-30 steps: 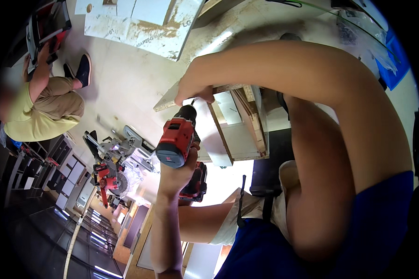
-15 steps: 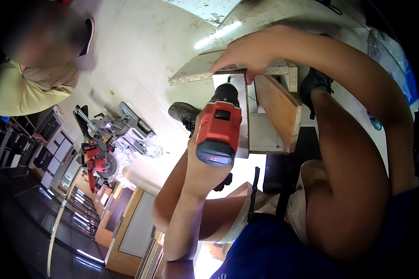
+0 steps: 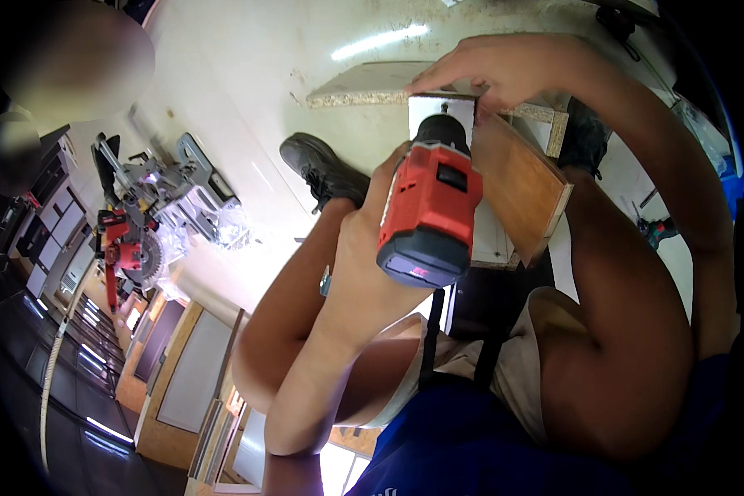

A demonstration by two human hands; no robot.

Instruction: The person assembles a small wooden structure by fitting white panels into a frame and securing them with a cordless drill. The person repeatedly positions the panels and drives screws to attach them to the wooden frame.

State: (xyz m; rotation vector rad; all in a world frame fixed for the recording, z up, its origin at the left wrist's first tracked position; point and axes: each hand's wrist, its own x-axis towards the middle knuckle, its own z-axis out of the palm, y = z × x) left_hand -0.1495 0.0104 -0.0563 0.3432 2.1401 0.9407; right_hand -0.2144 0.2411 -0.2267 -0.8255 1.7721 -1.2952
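My left hand [image 3: 364, 264] is wrapped round the grip of a red and black cordless drill [image 3: 430, 207]. The drill's chuck sits over the far end of a narrow white board [image 3: 422, 107]. A small dark screw or bit tip [image 3: 445, 107] shows just beyond the chuck; which it is I cannot tell. Reaching round from the right, my right hand [image 3: 508, 70] grips the board's far end, with fingers along the edge and thumb on the near side. The board forms one side of a box frame with a brown wood panel [image 3: 521, 178]. Much of the frame lies hidden behind the drill.
A pale chipboard panel [image 3: 360, 97] lies beyond the frame. My shoes [image 3: 326, 169] stand either side. A red and grey mitre saw [image 3: 145, 240] is on the floor at left, near framed panels [image 3: 182, 372]. Another power tool [image 3: 657, 231] lies at right. A blurred person is at upper left.
The view has shifted, so the saw appears farther left. The drill and frame now appear farther right, and the chuck covers more of the bit. Both hands keep their holds.
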